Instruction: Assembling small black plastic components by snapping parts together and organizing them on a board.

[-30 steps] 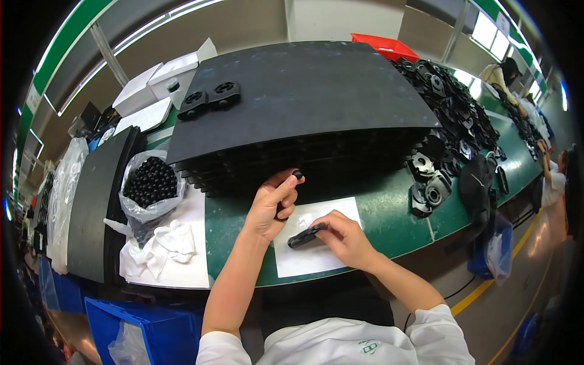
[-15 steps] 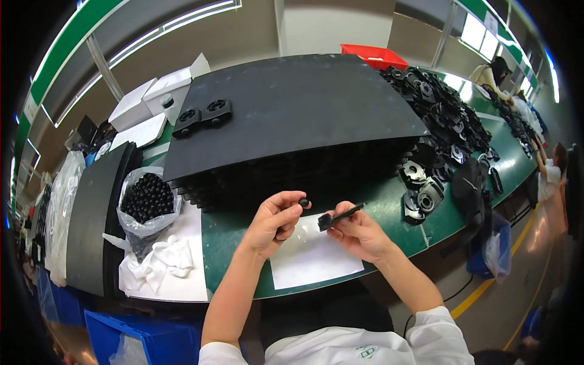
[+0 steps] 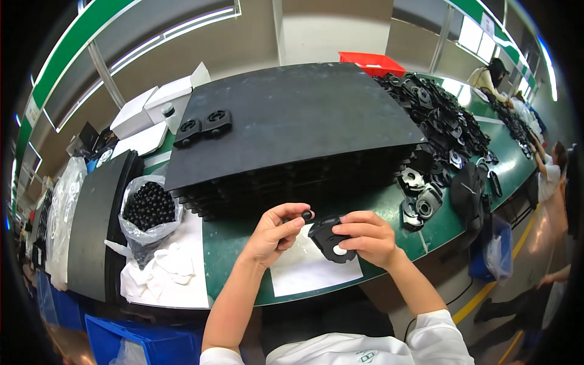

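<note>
Between thumb and forefinger, my left hand (image 3: 274, 236) pinches a small black ball (image 3: 307, 215). The other fingers curl into the palm, and another dark bit shows by them. My right hand (image 3: 369, 237) grips a flat black plastic housing (image 3: 331, 239) with a round opening, its broad face turned toward me. Ball and housing are close together but apart. Both hands are above a white paper sheet (image 3: 304, 274) on the green table. To the left stands a clear plastic bag (image 3: 177, 214) full of similar black balls (image 3: 151, 205).
A large stack of black boards (image 3: 304, 115) fills the middle; two black housings (image 3: 204, 126) lie on top. Many black parts (image 3: 426, 106) are heaped at right, before a red bin (image 3: 372, 61). White cloths (image 3: 164, 267) lie below the bag. A co-worker (image 3: 490, 79) sits far right.
My right hand has turned the housing from edge-on to broad side toward me and lowered it slightly. My left hand, still pinching the ball, has shifted slightly down.
</note>
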The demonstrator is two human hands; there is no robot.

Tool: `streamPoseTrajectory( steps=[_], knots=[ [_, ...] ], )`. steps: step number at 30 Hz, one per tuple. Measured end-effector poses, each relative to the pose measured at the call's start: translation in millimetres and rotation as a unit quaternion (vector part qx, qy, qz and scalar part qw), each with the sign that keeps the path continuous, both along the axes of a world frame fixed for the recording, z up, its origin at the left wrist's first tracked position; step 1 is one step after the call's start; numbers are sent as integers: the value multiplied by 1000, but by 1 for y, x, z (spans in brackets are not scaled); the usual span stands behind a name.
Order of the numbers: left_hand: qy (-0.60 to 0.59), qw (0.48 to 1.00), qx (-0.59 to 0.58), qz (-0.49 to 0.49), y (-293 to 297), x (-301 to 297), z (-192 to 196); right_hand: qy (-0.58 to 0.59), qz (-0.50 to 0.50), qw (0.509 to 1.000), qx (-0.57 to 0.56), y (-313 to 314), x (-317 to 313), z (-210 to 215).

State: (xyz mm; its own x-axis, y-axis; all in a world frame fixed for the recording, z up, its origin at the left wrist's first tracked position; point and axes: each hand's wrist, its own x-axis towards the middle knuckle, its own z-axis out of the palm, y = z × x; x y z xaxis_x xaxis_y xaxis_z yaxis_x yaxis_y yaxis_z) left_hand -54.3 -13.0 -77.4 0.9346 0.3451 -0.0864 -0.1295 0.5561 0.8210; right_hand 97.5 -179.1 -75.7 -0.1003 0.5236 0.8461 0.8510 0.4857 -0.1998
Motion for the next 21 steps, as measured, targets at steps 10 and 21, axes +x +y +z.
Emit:
streamPoseTrajectory(
  steps=[10,21],
  knots=[
    [2,1000,1,-10,-1,1,-1,633,181,746,-98,18,-12,-22],
    [27,999,31,-3,-2,1,0,705,209,651,-187,22,-14,-27]
  ],
)
